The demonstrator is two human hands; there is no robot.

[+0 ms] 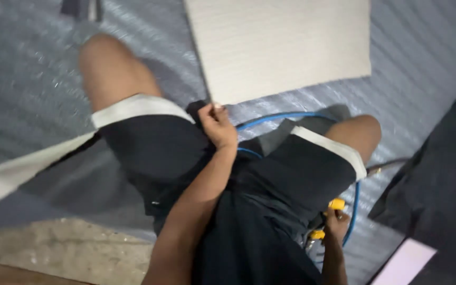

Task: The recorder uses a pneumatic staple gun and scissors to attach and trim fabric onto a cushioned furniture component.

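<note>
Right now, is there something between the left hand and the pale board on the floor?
Nothing visible. The left hand is at the near corner of the board, fingers at its edge; I cannot tell if they touch. The blue hose passes beside the hand.

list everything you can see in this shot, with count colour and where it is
panel: one, off-white, flat on the floor at top centre
floor covering: one, grey ribbed sheet, under everything
hose: one, blue, curving from behind the left hand around the right thigh down to the right hand
tool with yellow parts: one, yellow and metal, at the right hand, lower right; kind unclear
dark sheet: one, black, right edge
pale pink board: one, bottom right corner
bare concrete: one patch, beige, bottom left
shorts: one pair, black with white hems
left hand: fingers at the panel's lower edge
right hand: fingers closed on the tool
</note>
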